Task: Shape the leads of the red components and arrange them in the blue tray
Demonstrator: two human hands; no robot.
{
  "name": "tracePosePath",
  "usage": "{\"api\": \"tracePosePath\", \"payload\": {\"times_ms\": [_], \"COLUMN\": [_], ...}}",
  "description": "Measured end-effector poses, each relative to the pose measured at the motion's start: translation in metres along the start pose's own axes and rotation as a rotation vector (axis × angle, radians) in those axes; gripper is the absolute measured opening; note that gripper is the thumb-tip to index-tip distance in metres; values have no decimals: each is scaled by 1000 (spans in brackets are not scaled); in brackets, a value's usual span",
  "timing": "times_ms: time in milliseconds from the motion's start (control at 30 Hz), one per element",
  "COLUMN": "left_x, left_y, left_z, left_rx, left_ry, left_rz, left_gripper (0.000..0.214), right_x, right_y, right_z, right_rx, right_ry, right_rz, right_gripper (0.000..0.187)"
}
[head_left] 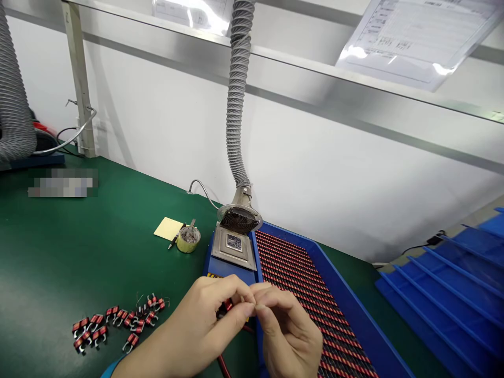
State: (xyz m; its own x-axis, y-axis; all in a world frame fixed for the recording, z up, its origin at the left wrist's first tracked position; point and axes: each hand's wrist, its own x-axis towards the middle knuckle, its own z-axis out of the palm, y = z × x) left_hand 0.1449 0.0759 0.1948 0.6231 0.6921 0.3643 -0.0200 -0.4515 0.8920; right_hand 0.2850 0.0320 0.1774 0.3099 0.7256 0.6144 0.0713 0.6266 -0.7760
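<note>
left hand (197, 331) & right hand (287, 336) both pinching, fingertips pressed together, thumbs & index fingers meeting over a small red-wound coil (227, 305) held just above the near edge of the blue solder pot base (220, 270). fingers hide most of it, so exact grip is hard to tell. looks light, small & fairly stiff; fine wire leads likely bend easily & enamel winding may be slippery/easy to scratch, so best held by the body or bobbin edges w/ fingertips, not by the thin leads.

red cable (224, 366) runs below the hands. pot's steel plate (233, 247) sits under a fume hood w/ fan grille (239, 218) on a grey ducted hose (236, 89). to the right, blue tray (287, 233) packed w/ rows of red coils. on green bench mat (59, 262) at left, loose bunch of coils (118, 323). further up: yellow note pad (168, 228), pen (175, 236), small tape-rimmed cup of scraps (188, 239). stacked blue trays (444, 283) far right.
</note>
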Motion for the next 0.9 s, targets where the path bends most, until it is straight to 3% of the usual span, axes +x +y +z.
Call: {"api": "tracePosePath", "payload": {"times_ms": [133, 200, 267, 333, 433, 533, 633, 800, 900], "left_x": [0, 0, 0, 0, 0, 1, 4, 14, 17], "left_y": [1, 1, 0, -3, -6, -6, -7, -11, -14], "left_z": [-3, -5, -5, -5, -3, -2, -1, -6, -9], "left_rx": [16, -56, -211, -414, -623, -559, -450, -453, -558], "left_ry": [-7, 10, 14, -6, 8, 58, 67, 218, 284], "left_rz": [-20, -50, -75, -94, -81, -86, -119, -71, -111], "left_gripper": [19, 19, 9, 22, 37, 43, 42, 15, 9], "right_x": [3, 3, 2, 1, 1, 1, 0, -2, -5], "right_y": [-5, -4, -1, 3, 8, 7, 7, 20, 26], "right_z": [-7, -10, -9, -6, 4, 18, 28, 26, 26], "right_rx": [51, 10, 37, 131, 296, 473, 584, 493, 447], "right_ry": [213, 180, 62, -17, 5, 104, 167, 121, 54], "right_rz": [6, 20, 103, 206, 349, 542, 674, 646, 617], "right_gripper": [15, 14, 15, 16, 15, 13, 29, 22, 17]}}
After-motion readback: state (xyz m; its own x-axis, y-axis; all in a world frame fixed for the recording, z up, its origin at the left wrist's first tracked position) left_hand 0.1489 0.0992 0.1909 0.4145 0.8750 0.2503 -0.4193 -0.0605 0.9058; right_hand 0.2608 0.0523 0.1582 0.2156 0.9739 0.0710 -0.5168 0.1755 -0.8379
